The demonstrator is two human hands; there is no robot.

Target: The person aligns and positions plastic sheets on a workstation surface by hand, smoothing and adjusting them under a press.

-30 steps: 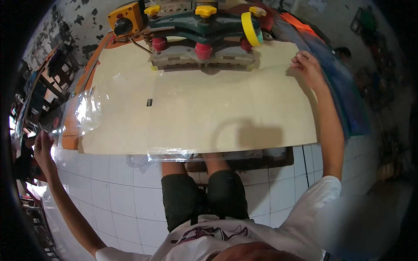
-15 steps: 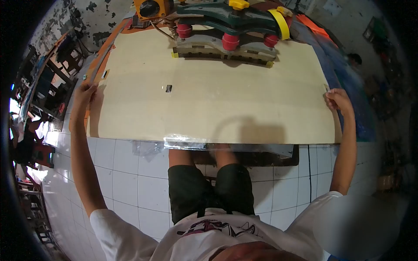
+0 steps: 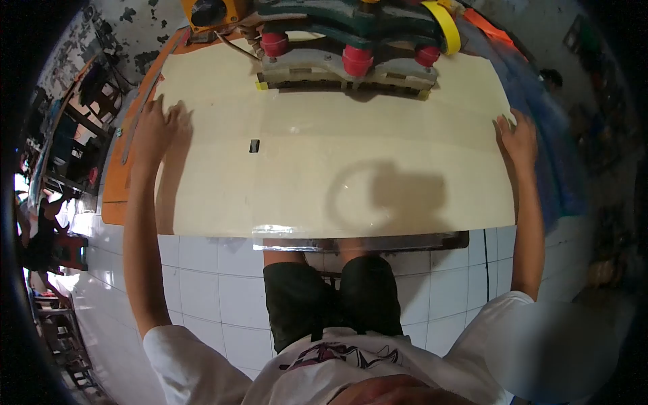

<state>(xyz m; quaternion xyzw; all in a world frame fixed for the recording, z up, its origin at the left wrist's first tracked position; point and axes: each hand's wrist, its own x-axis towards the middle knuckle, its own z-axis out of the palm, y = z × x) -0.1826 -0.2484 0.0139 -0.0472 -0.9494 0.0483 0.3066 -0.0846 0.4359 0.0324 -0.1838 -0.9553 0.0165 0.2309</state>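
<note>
A wide cream sheet (image 3: 324, 138) lies flat on the work table, with a small dark rectangle (image 3: 254, 146) left of its middle. My left hand (image 3: 156, 128) is at the sheet's left edge, fingers spread and apart, casting a shadow on it. On the opposite side, my right hand (image 3: 520, 140) is beside the right edge with thumb and forefinger apart. Neither hand shows anything held. Clear shiny tape or film (image 3: 287, 231) covers part of the sheet's near edge, above my lap.
Over the sheet's far side stands a green and grey machine head (image 3: 347, 67) with red round mounts and a yellow ring (image 3: 442, 28). An orange box with a dark knob (image 3: 208, 12) is at its left. Blue cloth (image 3: 557, 162) hangs at right; orange board (image 3: 116, 192) shows at left.
Both hands pinched the sheet's side edges earlier; now their fingers have opened. My hands have shifted slightly farther away, and the left one has moved inward over the edge. The view has shifted a little.
</note>
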